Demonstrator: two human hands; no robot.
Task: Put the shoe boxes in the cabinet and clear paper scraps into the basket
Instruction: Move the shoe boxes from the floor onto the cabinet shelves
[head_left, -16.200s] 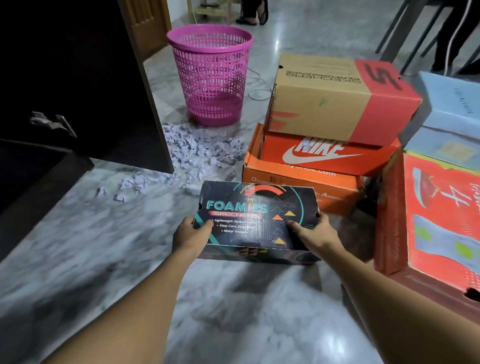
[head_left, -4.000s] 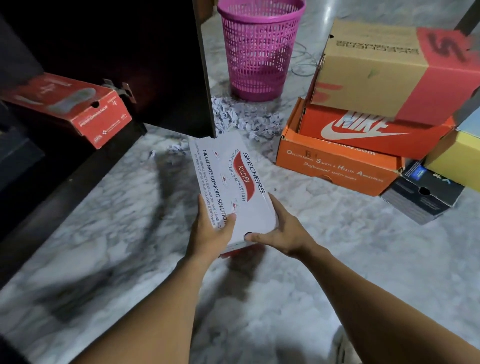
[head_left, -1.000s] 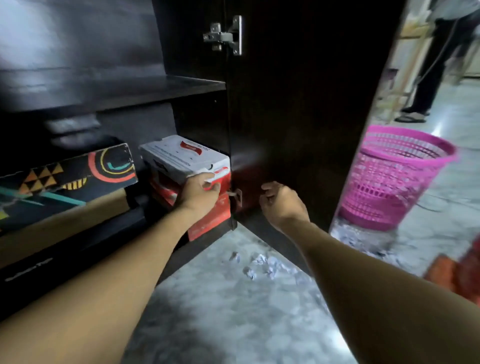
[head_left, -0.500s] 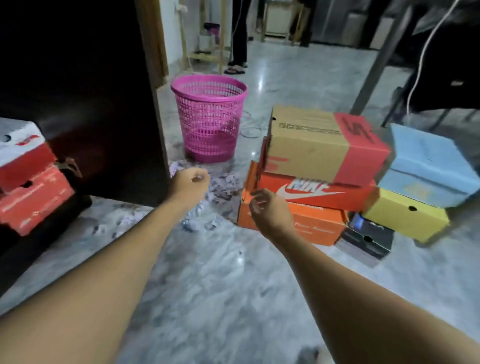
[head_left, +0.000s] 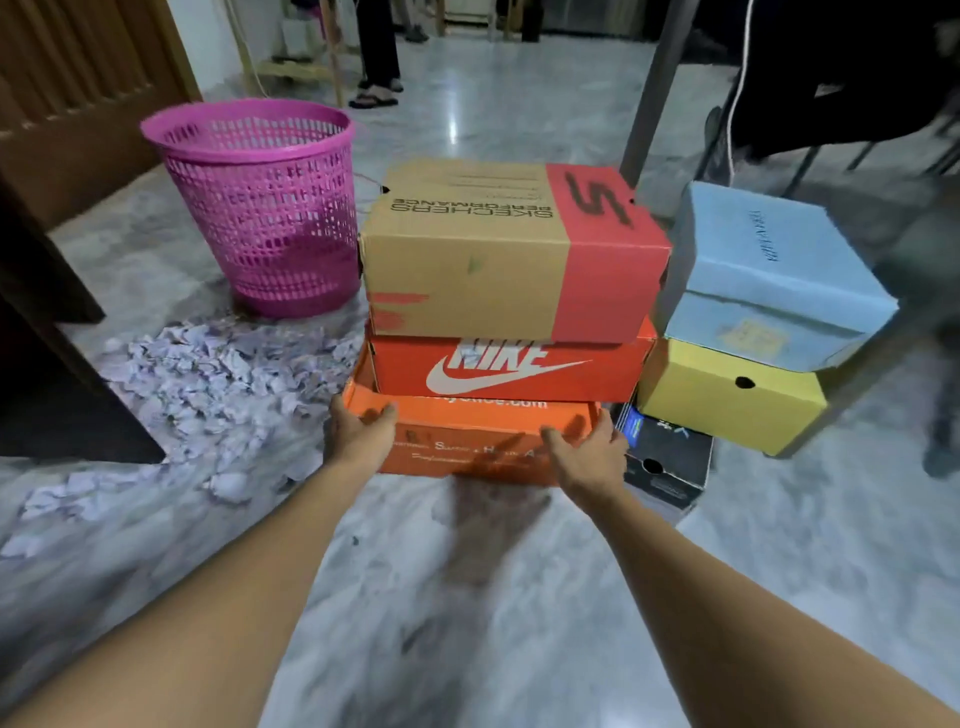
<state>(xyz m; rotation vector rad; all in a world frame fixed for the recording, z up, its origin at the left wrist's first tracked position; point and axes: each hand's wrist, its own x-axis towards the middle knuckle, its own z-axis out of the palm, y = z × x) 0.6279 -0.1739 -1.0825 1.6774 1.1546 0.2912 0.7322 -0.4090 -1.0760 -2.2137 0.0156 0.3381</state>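
Three shoe boxes are stacked on the marble floor: an orange box (head_left: 467, 441) at the bottom, a red Nike box (head_left: 509, 371) on it, and a tan-and-red Skechers box (head_left: 493, 254) on top. My left hand (head_left: 361, 428) grips the orange box's left front corner. My right hand (head_left: 587, 449) grips its right front corner. To the right, a light blue box (head_left: 769, 280) sits on a yellow box (head_left: 727, 400), beside a black box (head_left: 667, 457). White paper scraps (head_left: 208, 389) lie spread on the floor in front of the pink basket (head_left: 260, 208).
The dark cabinet door's edge (head_left: 57, 364) stands at the left, next to the scraps. A metal table leg (head_left: 649, 104) rises behind the stack. A person's feet (head_left: 376, 93) show at the far back. A dark chair with a white cord stands at the upper right.
Both hands, held curled in the air half a second ago, have reached forward and taken hold of the bottom orange box's front corners. My view has moved closer to the stack.
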